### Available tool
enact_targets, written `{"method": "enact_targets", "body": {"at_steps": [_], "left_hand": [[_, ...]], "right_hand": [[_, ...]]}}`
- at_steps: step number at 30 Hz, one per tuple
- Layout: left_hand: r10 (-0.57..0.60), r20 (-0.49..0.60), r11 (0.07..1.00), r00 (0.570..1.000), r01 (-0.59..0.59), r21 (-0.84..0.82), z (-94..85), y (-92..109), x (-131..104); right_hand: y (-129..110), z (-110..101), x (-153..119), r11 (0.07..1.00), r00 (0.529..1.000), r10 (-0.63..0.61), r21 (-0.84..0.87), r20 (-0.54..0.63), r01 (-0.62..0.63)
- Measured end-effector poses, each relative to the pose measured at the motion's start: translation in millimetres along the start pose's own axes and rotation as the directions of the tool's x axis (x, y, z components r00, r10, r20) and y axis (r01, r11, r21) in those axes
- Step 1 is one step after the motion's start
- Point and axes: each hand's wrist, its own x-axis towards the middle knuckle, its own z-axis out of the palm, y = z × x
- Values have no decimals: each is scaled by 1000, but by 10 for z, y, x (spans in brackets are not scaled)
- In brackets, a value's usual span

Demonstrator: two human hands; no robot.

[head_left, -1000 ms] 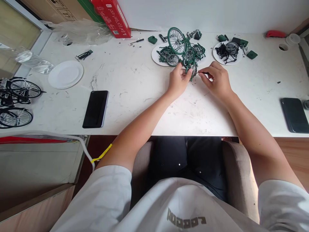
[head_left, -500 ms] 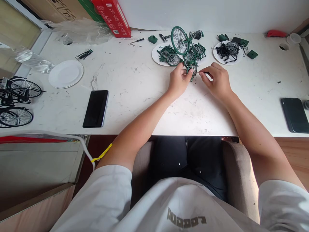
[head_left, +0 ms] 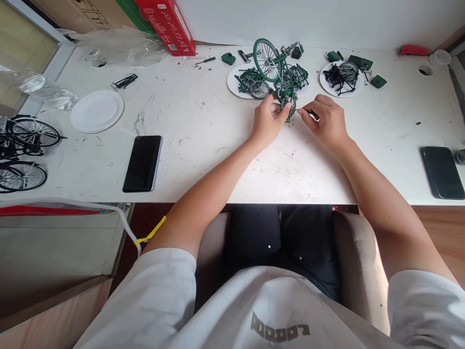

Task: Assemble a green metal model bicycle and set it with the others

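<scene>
A green model bicycle [head_left: 267,60] stands tilted at the back centre, one large wheel up and its lower end between my fingers. My left hand [head_left: 269,118] is closed on that lower end. My right hand [head_left: 325,121] pinches a thin dark tool, probably a small screwdriver, whose tip points left at the bicycle beside my left thumb. Most of the tool is hidden by my fingers. Behind the bicycle, a white plate [head_left: 233,86] bears green bicycle parts [head_left: 258,89]. Another plate [head_left: 327,89] to the right carries black parts [head_left: 348,72].
Black model bicycles [head_left: 27,174] stand at the far left, near stacked white plates [head_left: 97,111]. Phones lie at the left [head_left: 142,164] and right [head_left: 442,172]. A screwdriver [head_left: 205,61], green pieces [head_left: 228,58] and a red box [head_left: 170,26] are at the back.
The whole view has shifted very slightly. Both hands keep nearly the same place and hold at the bicycle.
</scene>
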Motion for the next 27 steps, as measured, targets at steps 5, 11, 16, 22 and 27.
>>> {"method": "enact_targets", "body": {"at_steps": [5, 11, 16, 22, 27], "left_hand": [[15, 21, 1000, 1000, -15, -5, -25, 62, -11], [59, 50, 998, 997, -60, 24, -50, -8, -2], [75, 54, 997, 996, -76, 32, -39, 56, -18], [75, 60, 996, 995, -78, 42, -49, 134, -33], [69, 34, 998, 997, -69, 12, -75, 29, 13]], "right_hand": [[-17, -16, -2, 1000, 1000, -6, -25, 6, 6], [-92, -46, -14, 999, 998, 41, 9, 50, -42], [-189, -39, -17, 993, 994, 110, 37, 26, -111], [-232, -54, -6, 989, 990, 144, 34, 4, -144], [-133, -22, -28, 996, 998, 57, 68, 30, -59]]}}
